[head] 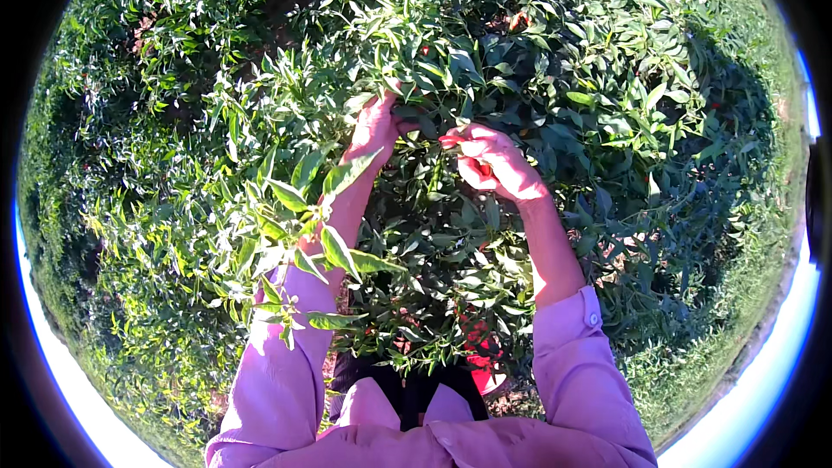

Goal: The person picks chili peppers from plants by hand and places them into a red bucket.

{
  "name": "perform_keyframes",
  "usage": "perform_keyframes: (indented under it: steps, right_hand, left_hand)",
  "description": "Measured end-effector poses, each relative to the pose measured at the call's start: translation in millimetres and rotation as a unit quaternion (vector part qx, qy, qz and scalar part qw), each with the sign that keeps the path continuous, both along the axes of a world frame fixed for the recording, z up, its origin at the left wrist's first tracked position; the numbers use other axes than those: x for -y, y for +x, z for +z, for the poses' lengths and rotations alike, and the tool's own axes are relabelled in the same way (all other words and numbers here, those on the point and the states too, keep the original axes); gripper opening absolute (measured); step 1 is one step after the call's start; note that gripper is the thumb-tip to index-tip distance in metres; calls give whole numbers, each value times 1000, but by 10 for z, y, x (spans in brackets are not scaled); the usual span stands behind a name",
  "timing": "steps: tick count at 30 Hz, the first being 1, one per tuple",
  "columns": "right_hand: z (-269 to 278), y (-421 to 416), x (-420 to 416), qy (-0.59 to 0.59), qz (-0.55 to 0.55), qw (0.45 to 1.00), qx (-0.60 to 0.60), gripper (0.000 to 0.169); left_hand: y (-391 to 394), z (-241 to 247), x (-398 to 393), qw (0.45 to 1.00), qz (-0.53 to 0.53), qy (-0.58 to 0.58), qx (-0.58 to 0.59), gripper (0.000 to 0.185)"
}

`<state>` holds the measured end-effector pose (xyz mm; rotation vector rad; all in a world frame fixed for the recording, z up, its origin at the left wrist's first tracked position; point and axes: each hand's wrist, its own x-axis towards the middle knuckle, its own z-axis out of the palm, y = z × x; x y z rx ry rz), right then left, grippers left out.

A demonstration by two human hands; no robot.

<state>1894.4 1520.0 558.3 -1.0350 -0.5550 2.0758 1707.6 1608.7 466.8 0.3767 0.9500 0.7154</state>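
Observation:
Leafy pepper plants [637, 110] surround both arms. My left hand [379, 127] reaches into the foliage above the centre, its fingers partly hidden by leaves, so what they touch cannot be told. To its right, my right hand [494, 161] has its fingers curled around red chili peppers [451, 141]; one pokes out at the fingertips and more red shows in the palm. Green chili peppers [435, 177] hang just left of that hand. A leafy pepper branch [312, 221] lies across the left forearm.
More ripe red peppers [519, 20] show among the leaves at the upper right. Near the body, below the foliage, a red container [484, 374] with red contents is partly covered by leaves. Dense plants extend on all sides.

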Motion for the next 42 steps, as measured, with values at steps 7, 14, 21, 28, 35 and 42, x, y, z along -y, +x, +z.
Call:
perform_keyframes:
  steps: [7, 14, 21, 28, 35, 42]
  right_hand:
    - [64, -156, -257, 52, -39, 997, 37, 22]
    - [277, -48, -837, 162, -38, 943, 289, 18]
    - [141, 201, -736, 201, 235, 719, 623, 21]
    - [179, 188, -352, 181, 236, 782, 547, 21]
    - [230, 194, -71, -44, 73, 937, 339, 26]
    - [68, 405, 311, -92, -49, 991, 85, 29]
  left_hand:
    - [106, 109, 101, 997, 45, -58, -7, 29]
    - [264, 233, 294, 999, 8, -40, 17, 31]
    - [342, 176, 448, 987, 109, -67, 95, 32]
    - [428, 314, 615, 989, 103, -83, 66, 32]
    - [460, 335, 828, 996, 60, 4, -63, 32]
    - [485, 553, 960, 998, 44, -2, 44, 39]
